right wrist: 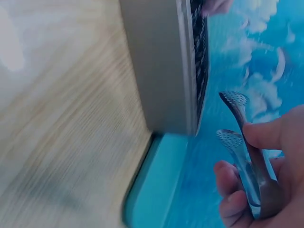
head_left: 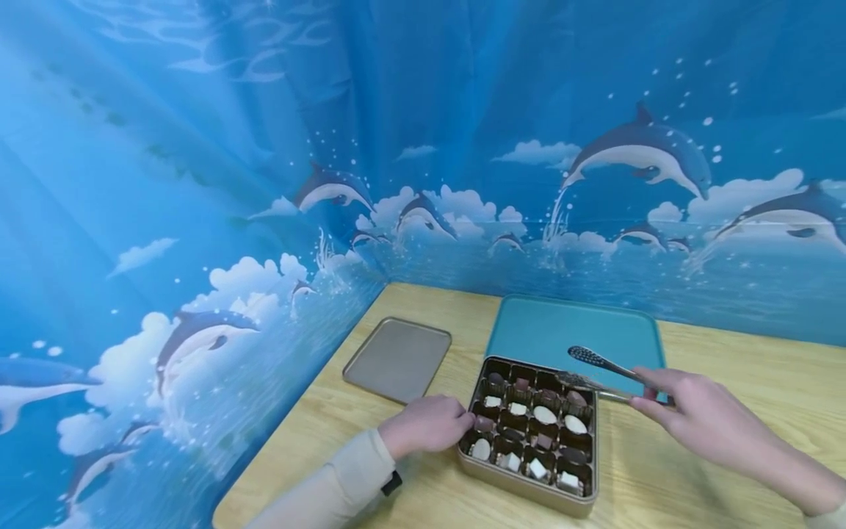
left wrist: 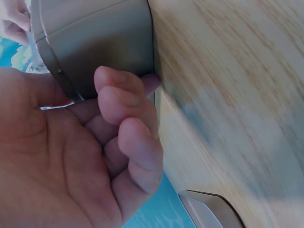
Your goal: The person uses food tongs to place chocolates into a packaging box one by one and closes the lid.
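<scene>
A square metal tin of chocolates [head_left: 529, 433] stands on the table, its dark divided tray filled with white and brown pieces. My left hand [head_left: 429, 424] grips the tin's left edge; in the left wrist view the thumb lies at the rim and the other fingers curl by the outer wall [left wrist: 104, 42]. My right hand [head_left: 700, 411] holds metal serving tongs [right wrist: 251, 161] between thumb and fingers. The tongs' perforated tips stand apart, with nothing between them. In the head view they hover over the tin's back right corner.
A teal tray or mat [head_left: 568, 323] lies behind the tin, partly hidden by it. The tin's flat lid [head_left: 399, 358] rests on the wooden table [head_left: 324, 441] to the left. A blue dolphin-print curtain [head_left: 423, 147] hangs along the table's back and left edges.
</scene>
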`<state>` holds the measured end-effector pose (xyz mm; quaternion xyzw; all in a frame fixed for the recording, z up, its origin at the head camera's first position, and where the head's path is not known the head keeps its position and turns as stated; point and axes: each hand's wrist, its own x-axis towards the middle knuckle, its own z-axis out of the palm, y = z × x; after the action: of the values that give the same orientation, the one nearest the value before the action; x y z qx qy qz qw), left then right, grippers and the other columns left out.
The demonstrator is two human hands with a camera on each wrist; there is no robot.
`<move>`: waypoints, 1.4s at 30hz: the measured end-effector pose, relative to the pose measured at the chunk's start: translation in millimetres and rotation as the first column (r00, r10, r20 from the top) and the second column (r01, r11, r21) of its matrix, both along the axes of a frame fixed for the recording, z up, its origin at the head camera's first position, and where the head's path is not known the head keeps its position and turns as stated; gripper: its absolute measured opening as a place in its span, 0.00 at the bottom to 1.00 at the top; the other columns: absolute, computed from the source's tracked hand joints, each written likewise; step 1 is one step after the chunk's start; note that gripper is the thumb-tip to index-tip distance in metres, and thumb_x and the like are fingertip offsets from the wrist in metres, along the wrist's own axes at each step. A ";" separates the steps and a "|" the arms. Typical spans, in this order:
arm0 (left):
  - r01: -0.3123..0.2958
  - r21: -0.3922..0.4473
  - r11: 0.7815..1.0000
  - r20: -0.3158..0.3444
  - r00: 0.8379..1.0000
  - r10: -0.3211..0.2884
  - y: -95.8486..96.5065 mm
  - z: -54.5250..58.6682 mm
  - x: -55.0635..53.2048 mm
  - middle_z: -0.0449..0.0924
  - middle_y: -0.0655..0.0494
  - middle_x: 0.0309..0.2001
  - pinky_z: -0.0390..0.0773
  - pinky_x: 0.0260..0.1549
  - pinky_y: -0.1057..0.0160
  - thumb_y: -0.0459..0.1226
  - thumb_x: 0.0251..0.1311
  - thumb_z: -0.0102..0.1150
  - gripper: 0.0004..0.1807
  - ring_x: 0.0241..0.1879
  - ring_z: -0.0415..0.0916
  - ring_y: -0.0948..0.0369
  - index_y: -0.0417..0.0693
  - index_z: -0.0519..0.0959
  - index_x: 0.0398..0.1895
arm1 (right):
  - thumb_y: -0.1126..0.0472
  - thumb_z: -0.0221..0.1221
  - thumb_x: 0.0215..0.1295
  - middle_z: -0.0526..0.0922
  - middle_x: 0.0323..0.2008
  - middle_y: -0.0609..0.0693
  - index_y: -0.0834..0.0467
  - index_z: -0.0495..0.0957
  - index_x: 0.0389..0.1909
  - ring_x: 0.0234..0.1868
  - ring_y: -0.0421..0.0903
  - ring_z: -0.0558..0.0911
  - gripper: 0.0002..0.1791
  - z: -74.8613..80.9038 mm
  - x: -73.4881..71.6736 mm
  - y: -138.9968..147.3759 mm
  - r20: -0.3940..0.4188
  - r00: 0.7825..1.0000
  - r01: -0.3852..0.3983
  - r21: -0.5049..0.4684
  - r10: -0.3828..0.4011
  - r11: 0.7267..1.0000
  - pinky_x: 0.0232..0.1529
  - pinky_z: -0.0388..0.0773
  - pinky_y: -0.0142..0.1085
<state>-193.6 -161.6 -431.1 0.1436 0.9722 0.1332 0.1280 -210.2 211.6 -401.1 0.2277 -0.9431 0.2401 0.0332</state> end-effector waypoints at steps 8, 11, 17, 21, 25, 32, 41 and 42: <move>0.006 0.004 1.000 -0.011 1.000 -0.006 -0.7 -0.9 1.2 0.64 0.62 0.14 0.66 0.18 0.63 0.49 0.75 0.41 0.27 0.14 0.61 0.63 0.57 0.65 0.12 | 0.49 0.60 0.72 0.81 0.35 0.46 0.70 0.72 0.65 0.18 0.37 0.63 0.33 -19.4 -23.7 28.5 -0.003 0.996 0.093 0.015 -0.093 0.996 0.18 0.62 0.33; 0.016 0.008 1.000 -0.018 1.000 -0.015 -0.8 -1.1 1.3 0.64 0.63 0.14 0.66 0.17 0.63 0.50 0.75 0.41 0.27 0.14 0.61 0.64 0.57 0.65 0.13 | 0.48 0.59 0.72 0.81 0.36 0.47 0.71 0.72 0.64 0.20 0.37 0.64 0.33 -26.0 -29.7 35.6 -0.004 0.994 0.107 0.016 -0.107 0.994 0.18 0.62 0.34; 0.025 0.010 1.000 -0.018 1.000 -0.025 -2.4 -3.2 1.3 0.63 0.63 0.14 0.66 0.17 0.63 0.50 0.76 0.40 0.27 0.14 0.61 0.64 0.58 0.65 0.13 | 0.49 0.60 0.71 0.82 0.38 0.52 0.72 0.71 0.64 0.21 0.41 0.67 0.33 -44.3 -41.9 44.8 0.001 0.992 0.124 0.016 -0.124 0.992 0.19 0.65 0.36; 0.028 0.016 0.999 -0.016 0.999 -0.028 -2.8 -4.3 0.9 0.62 0.63 0.13 0.65 0.16 0.63 0.49 0.76 0.40 0.28 0.14 0.59 0.64 0.58 0.65 0.12 | 0.51 0.62 0.69 0.82 0.42 0.62 0.75 0.72 0.62 0.31 0.51 0.80 0.33 -57.0 -49.7 46.9 -0.020 0.992 0.128 0.034 -0.127 0.991 0.27 0.78 0.47; 0.028 0.031 0.999 -0.008 1.000 -0.028 -2.5 -3.8 1.5 0.61 0.64 0.13 0.63 0.15 0.64 0.49 0.76 0.41 0.28 0.13 0.58 0.65 0.58 0.64 0.12 | 0.51 0.63 0.67 0.80 0.45 0.68 0.75 0.74 0.60 0.37 0.59 0.82 0.33 -63.5 -54.6 47.0 -0.042 0.989 0.144 0.074 -0.141 0.987 0.33 0.79 0.56; 0.021 0.047 0.999 -0.006 1.000 -0.020 -3.9 -2.3 1.7 0.61 0.64 0.13 0.64 0.15 0.64 0.49 0.76 0.40 0.28 0.12 0.57 0.65 0.58 0.65 0.12 | 0.52 0.66 0.62 0.79 0.38 0.62 0.76 0.75 0.57 0.29 0.49 0.75 0.33 -68.5 -58.2 41.2 -0.064 0.986 0.163 0.153 -0.154 0.975 0.25 0.73 0.43; 0.040 0.047 0.998 -0.020 0.999 -0.039 -3.9 -4.4 2.9 0.59 0.65 0.13 0.63 0.14 0.65 0.50 0.77 0.39 0.28 0.12 0.54 0.66 0.58 0.64 0.12 | 0.51 0.68 0.60 0.80 0.37 0.64 0.77 0.75 0.56 0.28 0.48 0.74 0.36 -71.6 -60.9 42.0 -0.081 0.986 0.156 0.145 -0.145 0.977 0.24 0.69 0.40; 0.036 0.042 0.998 -0.024 0.999 -0.035 -4.7 -4.8 3.2 0.60 0.64 0.14 0.64 0.15 0.65 0.52 0.77 0.39 0.29 0.13 0.56 0.66 0.58 0.64 0.13 | 0.50 0.69 0.59 0.80 0.39 0.66 0.78 0.74 0.56 0.29 0.51 0.76 0.37 -71.4 -60.6 42.5 -0.088 0.985 0.158 0.148 -0.146 0.976 0.25 0.72 0.44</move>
<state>-190.4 -166.3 -436.0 0.1653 0.9679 0.1495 0.1159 -270.8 254.0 -472.6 0.1659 -0.9715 0.1543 0.0699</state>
